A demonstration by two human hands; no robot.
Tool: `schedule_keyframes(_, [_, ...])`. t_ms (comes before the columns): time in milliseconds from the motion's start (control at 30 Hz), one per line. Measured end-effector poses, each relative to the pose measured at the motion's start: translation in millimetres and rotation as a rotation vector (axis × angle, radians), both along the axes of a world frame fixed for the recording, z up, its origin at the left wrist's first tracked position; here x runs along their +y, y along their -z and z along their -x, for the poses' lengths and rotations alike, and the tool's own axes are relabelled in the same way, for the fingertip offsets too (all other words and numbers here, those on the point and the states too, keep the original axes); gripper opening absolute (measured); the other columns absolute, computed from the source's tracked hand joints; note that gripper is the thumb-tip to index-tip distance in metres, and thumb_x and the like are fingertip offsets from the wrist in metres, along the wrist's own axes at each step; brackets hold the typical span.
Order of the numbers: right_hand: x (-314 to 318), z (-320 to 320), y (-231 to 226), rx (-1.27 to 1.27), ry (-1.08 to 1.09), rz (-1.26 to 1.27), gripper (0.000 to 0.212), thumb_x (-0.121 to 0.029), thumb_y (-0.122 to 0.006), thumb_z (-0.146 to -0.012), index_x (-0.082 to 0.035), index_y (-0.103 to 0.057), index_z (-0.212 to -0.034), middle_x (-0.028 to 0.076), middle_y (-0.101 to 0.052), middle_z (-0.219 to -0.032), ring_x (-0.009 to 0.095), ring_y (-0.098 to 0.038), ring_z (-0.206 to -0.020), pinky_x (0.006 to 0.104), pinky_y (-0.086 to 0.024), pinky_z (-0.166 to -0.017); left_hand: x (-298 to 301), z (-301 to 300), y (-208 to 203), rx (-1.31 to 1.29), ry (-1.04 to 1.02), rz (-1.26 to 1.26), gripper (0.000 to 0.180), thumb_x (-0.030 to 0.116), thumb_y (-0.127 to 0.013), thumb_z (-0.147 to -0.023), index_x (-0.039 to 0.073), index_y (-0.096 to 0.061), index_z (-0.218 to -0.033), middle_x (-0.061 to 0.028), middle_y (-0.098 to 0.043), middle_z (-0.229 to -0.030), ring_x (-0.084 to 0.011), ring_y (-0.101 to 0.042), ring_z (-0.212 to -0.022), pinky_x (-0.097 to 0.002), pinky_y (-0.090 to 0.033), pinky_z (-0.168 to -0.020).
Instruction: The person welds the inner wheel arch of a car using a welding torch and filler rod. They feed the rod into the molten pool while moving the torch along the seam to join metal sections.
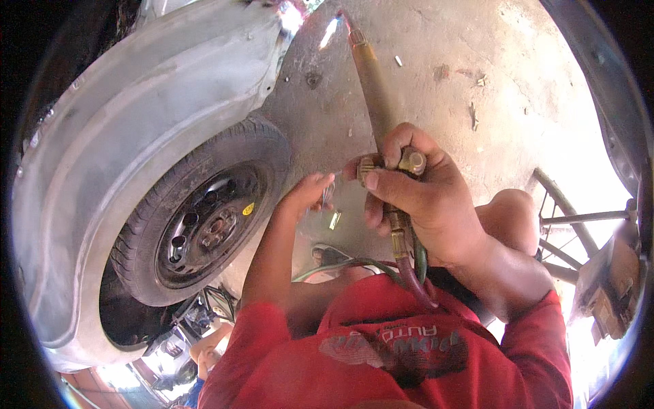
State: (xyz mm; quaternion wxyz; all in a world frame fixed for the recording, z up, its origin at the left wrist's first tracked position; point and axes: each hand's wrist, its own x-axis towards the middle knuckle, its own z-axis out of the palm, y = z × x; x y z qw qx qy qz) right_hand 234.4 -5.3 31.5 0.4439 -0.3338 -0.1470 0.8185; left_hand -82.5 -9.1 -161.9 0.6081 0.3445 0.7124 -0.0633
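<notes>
My right hand (426,194) is closed around the valve end of a brass gas welding torch (373,85), with thumb and fingers at its knobs (413,161). The torch points away from me, and a bright flame (331,31) glows at its tip. From its rear run a red hose (413,279) and a green hose (420,255). My left hand (315,192) is at the left of the torch, beside the tyre, its fingers pinched on what looks like a small bunch of thin wire (328,196). Part of that hand's grip is hidden.
At the left stands a grey car body panel (157,88) over a wheel with a black tyre (266,153). A metal frame (579,218) is on the right. Small debris (473,116) lies on the concrete floor (436,41). Another person (208,354) shows at lower left.
</notes>
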Motion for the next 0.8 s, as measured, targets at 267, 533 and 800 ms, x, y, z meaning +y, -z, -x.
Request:
schedule_keyframes(267, [2, -6, 3, 0.001, 0.016, -0.007, 0.022, 0.001, -0.063, -0.097, -0.014, -0.047, -0.099, 0.018, -0.07, -0.109, 0.012, -0.068, -0.064, 0.0242, -0.055, -0.053, -151, 74, -78, 0.039, -0.02, -0.118, 0.036, 0.029, -0.059, -0.105, 0.005, -0.051, -0.13, -0.0108, -0.067, -0.106, -0.0216, -0.068, -0.084, -0.0369, -0.057, -0.075])
schedule_keyframes(533, [2, 0, 1, -0.003, 0.008, -0.029, 0.022, 0.001, -0.063, -0.097, -0.014, -0.047, -0.099, 0.019, -0.069, -0.111, 0.012, -0.067, -0.063, 0.0236, -0.055, -0.054, -109, 9, -125, 0.116, 0.014, -0.525, 0.056, 0.023, -0.056, -0.105, 0.006, -0.034, -0.154, -0.0119, -0.065, -0.086, -0.0185, -0.063, -0.065, -0.0317, -0.054, -0.06])
schedule_keyframes(800, [-6, 3, -3, 0.114, -0.011, -0.032, 0.022, 0.002, -0.063, -0.096, -0.013, -0.048, -0.101, 0.019, -0.069, -0.111, 0.013, -0.068, -0.064, 0.0239, -0.055, -0.053, 19, -59, -123, -0.104, -0.152, -1.188, 0.05, 0.02, -0.045, -0.112, 0.008, -0.036, -0.16, -0.0122, -0.065, -0.11, -0.0105, -0.06, -0.07, -0.0255, -0.051, -0.059])
